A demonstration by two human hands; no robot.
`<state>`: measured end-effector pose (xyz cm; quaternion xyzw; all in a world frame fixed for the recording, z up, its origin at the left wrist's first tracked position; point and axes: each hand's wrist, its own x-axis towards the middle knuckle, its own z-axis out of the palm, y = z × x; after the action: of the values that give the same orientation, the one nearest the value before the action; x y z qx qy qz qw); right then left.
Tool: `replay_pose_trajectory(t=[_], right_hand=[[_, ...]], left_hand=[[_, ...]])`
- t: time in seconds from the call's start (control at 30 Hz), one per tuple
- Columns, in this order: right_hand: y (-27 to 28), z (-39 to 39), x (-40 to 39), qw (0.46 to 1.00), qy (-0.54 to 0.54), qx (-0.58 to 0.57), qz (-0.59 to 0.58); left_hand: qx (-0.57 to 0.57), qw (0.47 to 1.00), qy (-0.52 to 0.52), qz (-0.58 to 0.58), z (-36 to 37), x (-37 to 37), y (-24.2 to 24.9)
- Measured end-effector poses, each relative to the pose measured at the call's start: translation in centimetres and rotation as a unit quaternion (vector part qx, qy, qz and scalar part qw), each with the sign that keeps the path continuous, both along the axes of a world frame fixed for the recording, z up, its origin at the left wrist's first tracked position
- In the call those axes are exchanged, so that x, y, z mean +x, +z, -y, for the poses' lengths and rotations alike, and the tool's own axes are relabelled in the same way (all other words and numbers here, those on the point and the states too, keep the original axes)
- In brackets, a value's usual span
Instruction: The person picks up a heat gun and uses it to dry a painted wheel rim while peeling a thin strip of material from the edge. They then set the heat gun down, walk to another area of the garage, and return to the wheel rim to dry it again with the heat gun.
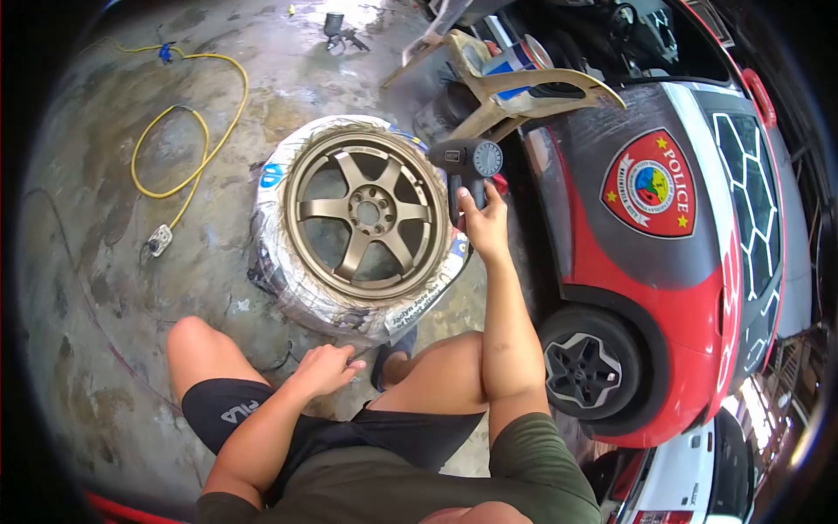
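My right hand (485, 218) is wrapped round the handle of a black hair dryer (454, 157), beside the right rim of the wheel. Its round grille faces right and its body points left over the wheel's edge. The bronze six-spoke wheel rim (356, 210) lies flat, its tire covered with printed paper or plastic sheeting (292, 284). Below the wheel, near my knees, my left hand (327, 371) is closed with curled fingers. A small dark bit shows by its fingertips, too little to name.
A yellow cord (240, 100) loops across the floor at left, ending at a white outlet box (160, 239). A spray gun (345, 35) stands at the back. A plastic chair (497, 105) holds a can (519, 65). A red and grey police car (646, 288) borders the right.
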<state>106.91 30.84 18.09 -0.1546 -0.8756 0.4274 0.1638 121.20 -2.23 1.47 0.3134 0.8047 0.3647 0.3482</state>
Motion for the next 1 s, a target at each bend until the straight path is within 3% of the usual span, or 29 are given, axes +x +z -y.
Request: replay_pose_trajectory(t=[0.1,0.23,0.37,0.43,0.67,1.0], right_hand=[[-0.6,2.3,-1.1,0.997,0.037,-0.072,0.003],[0.8,4.7,-0.9,0.962,0.189,-0.191,0.047],[2.4,5.4,1.5,0.932,0.29,-0.172,0.134],[3.3,6.2,2.3,0.931,0.291,-0.131,0.178],[0.1,7.9,1.3,0.977,0.21,-0.018,0.038],[-5.1,7.5,-2.0,0.976,0.18,-0.082,0.087]], left_hand=[[0.011,1.0,-0.005,-0.016,-0.3,0.4,-1.0],[0.007,1.0,-0.015,-0.019,-0.3,0.6,-1.2],[0.009,1.0,-0.008,-0.014,-0.2,0.8,-1.5],[0.007,1.0,-0.007,-0.006,-0.3,1.1,-1.6],[0.016,1.0,-0.014,-0.004,-0.5,1.0,-1.1],[0.021,0.999,0.019,-0.022,-0.4,0.8,-1.7]])
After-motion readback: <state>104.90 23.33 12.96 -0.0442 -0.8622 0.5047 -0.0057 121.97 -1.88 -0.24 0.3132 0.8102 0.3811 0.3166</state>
